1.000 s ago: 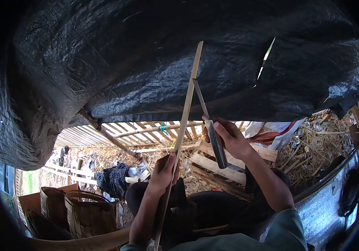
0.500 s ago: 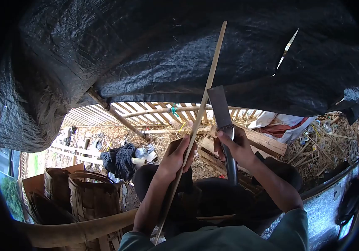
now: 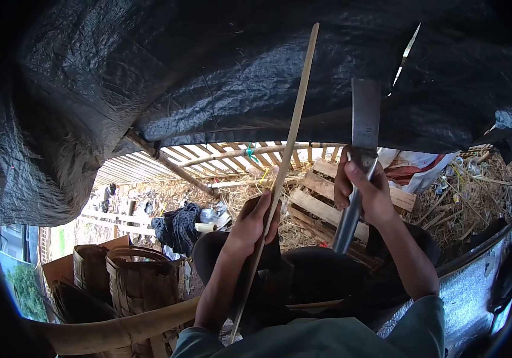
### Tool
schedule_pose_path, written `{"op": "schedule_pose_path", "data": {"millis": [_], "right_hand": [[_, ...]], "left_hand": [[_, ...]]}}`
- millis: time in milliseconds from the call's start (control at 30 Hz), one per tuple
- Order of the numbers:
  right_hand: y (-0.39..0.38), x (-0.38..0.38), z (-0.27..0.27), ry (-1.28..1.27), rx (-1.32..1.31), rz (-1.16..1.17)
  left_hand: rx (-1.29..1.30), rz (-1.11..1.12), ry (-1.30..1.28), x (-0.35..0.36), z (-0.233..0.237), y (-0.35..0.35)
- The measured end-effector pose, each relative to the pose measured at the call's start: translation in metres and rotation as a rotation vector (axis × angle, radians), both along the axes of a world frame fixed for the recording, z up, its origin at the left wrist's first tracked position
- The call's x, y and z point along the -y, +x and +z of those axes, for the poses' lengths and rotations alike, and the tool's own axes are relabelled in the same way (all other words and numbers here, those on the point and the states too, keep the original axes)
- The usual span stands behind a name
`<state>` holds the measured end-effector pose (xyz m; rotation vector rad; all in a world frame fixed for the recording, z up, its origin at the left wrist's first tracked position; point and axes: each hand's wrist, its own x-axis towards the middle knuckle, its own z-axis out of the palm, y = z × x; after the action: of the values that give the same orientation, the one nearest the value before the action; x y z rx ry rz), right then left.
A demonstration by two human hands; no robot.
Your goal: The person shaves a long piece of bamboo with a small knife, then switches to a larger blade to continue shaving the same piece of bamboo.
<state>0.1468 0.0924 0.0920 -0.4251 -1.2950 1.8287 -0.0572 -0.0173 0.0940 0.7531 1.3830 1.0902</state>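
A long, thin bamboo strip slants upward through my left hand, whose fingers are closed around it near its middle. Its lower end reaches down by my left forearm, and its tip stands against the black sheet. To the right, my right hand grips a broad-bladed knife where the blade meets the handle. The blade points up, and the metal-looking handle sticks out below my fingers. Knife and strip are apart from each other.
A black plastic sheet hangs ahead and overhead. Wooden slats lie on straw-covered ground beyond my knees. Woven baskets stand at left behind a thick bamboo pole. Dark cloth hangs nearby; a white and red sack lies at right.
My right hand has moved right and upward with the knife, taking the blade away from the strip and turning it more upright. My left hand still holds the strip in nearly the same place.
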Motion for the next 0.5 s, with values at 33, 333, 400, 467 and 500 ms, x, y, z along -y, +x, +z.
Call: {"op": "schedule_pose_path", "data": {"millis": [33,333,400,467,500], "right_hand": [[0.002,-0.001,0.0,0.292,0.241,-0.064],[-0.006,0.006,-0.024,1.1,1.059,-0.154],[-0.01,0.007,-0.03,1.098,1.028,-0.189],[-0.016,0.005,-0.039,1.167,0.94,-0.267],[-0.019,0.004,-0.042,1.19,0.927,-0.311]], "left_hand": [[0.03,-0.003,-0.014,-0.001,-0.001,0.001],[0.211,0.025,-0.018,-0.007,-0.011,0.019],[0.18,-0.086,-0.005,-0.009,-0.023,0.015],[0.108,-0.122,0.004,-0.01,-0.028,0.018],[0.061,-0.076,0.004,-0.01,-0.024,0.026]]}}
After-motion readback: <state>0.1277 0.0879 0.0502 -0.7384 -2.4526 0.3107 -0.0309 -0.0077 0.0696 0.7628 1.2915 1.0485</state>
